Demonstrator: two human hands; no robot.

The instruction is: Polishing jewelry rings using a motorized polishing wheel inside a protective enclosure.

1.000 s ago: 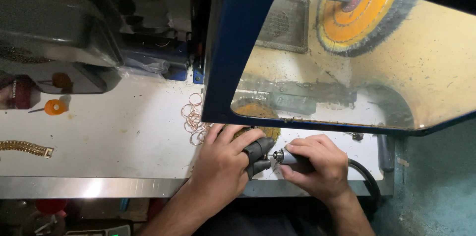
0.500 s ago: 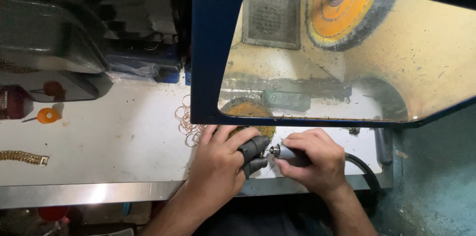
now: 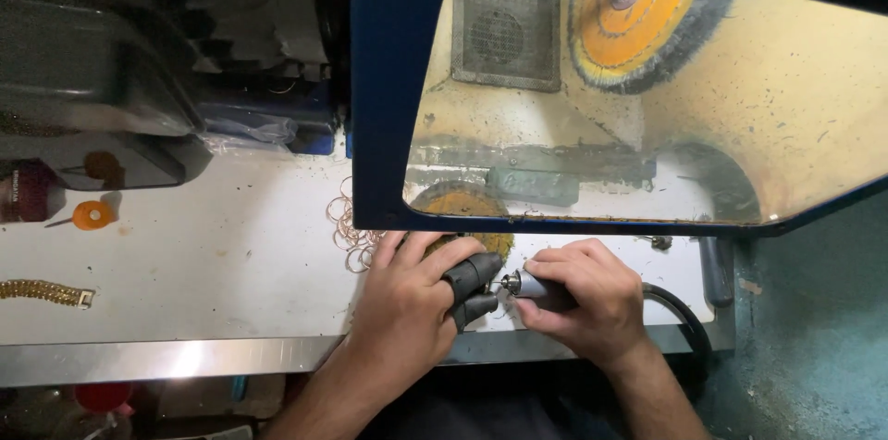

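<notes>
Rotary handpiece tip hidden between both hands.

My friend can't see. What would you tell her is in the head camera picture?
Two bare hands meet at the front edge of a white workbench: the right hand holds a small rotary tool, its tip toward the left hand, whose fingers wear dark finger covers. Thin wire rings, a gold chain bracelet and a blue-framed shield are nearby.

We are seeing warm light flooding the yellow chamber, while the white tabletop is glaring along its metal edge and the upper left is sinking into blurred shadow.
</notes>
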